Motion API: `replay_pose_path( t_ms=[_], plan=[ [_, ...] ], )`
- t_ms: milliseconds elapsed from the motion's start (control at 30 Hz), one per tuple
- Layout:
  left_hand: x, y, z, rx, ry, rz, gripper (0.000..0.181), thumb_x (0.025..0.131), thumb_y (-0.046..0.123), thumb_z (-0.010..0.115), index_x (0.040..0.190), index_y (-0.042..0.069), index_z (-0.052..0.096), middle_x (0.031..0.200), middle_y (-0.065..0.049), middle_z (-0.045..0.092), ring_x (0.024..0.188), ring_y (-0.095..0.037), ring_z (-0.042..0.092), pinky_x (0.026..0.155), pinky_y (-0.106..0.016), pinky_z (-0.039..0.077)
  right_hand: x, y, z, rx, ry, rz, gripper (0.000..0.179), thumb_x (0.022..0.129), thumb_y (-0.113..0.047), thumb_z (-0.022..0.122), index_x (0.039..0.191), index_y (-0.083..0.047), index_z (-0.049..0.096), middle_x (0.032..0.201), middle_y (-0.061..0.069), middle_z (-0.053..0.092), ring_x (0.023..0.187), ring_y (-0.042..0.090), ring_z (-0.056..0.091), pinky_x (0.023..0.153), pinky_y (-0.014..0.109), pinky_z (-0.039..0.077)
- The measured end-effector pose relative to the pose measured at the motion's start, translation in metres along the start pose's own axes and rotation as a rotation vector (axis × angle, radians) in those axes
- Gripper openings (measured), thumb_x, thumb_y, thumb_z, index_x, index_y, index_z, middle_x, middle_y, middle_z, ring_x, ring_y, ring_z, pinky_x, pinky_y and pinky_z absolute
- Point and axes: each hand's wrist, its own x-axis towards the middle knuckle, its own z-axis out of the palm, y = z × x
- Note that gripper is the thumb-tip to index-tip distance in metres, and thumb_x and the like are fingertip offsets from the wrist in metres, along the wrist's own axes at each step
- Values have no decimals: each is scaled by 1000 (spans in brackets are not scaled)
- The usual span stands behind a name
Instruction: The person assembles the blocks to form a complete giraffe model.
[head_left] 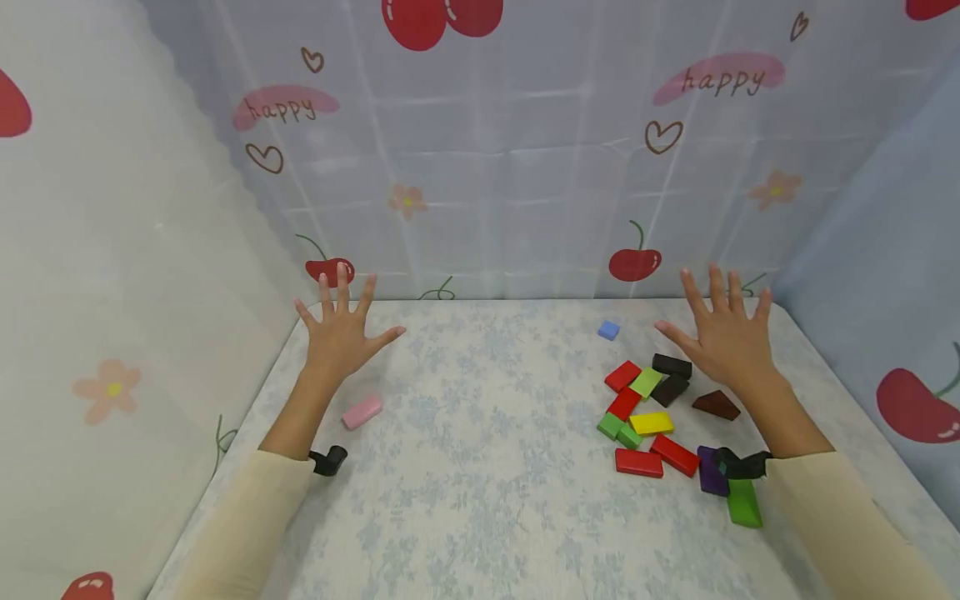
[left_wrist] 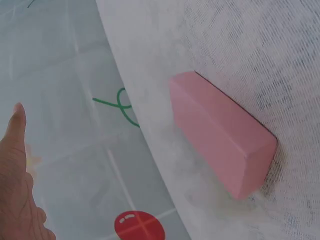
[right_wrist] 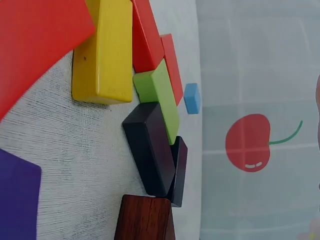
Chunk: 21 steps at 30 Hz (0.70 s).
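Note:
My left hand [head_left: 337, 340] is held above the table's left side, fingers spread wide and holding nothing. Nearest to it lies a pink block [head_left: 362, 412], a rectangular bar that fills much of the left wrist view [left_wrist: 220, 135]. On the other side my right hand [head_left: 729, 337] is raised with its fingers spread and nothing in it. Around and below it lie a dark brown wedge-shaped block [head_left: 716, 405], black blocks [head_left: 672, 366], a yellow block [head_left: 652, 423], red blocks [head_left: 639, 462], green blocks [head_left: 744, 503] and a purple block [head_left: 711, 472] partly hidden by the wrist strap.
A small blue block [head_left: 609, 330] sits apart near the table's back edge. The table [head_left: 480, 500] wears a pale floral cloth. Behind it and at both sides hang curtains [head_left: 487, 167] printed with cherries, hearts and flowers. Each wrist carries a black strap [head_left: 328, 460].

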Motion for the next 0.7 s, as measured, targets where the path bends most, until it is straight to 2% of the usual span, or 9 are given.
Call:
replay_pose_path(
  t_ms=[167, 333, 533, 633, 700],
  plan=[
    [-6, 23, -8, 12, 30, 64, 103, 87, 78, 55, 165, 29, 9, 168, -20, -7, 153, -46, -5, 106, -81, -2, -10, -4, -5, 101, -21, 6, 93, 99, -72, 35, 164, -19, -4, 166, 26, -4, 151, 49, -2, 110, 74, -10],
    [-19, 53, -16, 15, 31, 140, 101, 87, 76, 57, 165, 27, 17, 168, -21, 3, 153, -43, -2, 110, -77, 1, -27, -8, -13, 247, -12, -12, 84, 104, -60, 39, 163, -6, 11, 161, 35, 14, 146, 55, 18, 110, 76, 7],
    [-37, 89, -20, 15, 11, 245, 96, 89, 75, 55, 164, 26, 20, 167, -21, 16, 152, -40, 19, 113, -72, 16, -54, -9, -23, 347, -27, -39, 74, 105, -47, 51, 159, -1, 28, 153, 35, 35, 133, 58, 38, 101, 75, 31],
    [-47, 104, -20, -61, -4, 299, 92, 91, 72, 56, 164, 25, 23, 165, -20, 23, 149, -38, 30, 112, -66, 28, -68, -11, -28, 364, -36, -37, 67, 104, -44, 56, 152, 1, 41, 147, 35, 44, 129, 56, 44, 97, 73, 37],
    [-56, 113, -20, -203, -55, 319, 89, 92, 68, 59, 163, 27, 25, 164, -17, 27, 147, -36, 34, 110, -63, 35, -77, -12, -29, 364, -21, -45, 61, 102, -40, 60, 146, 2, 49, 142, 35, 50, 124, 55, 50, 93, 71, 42]
  ],
)
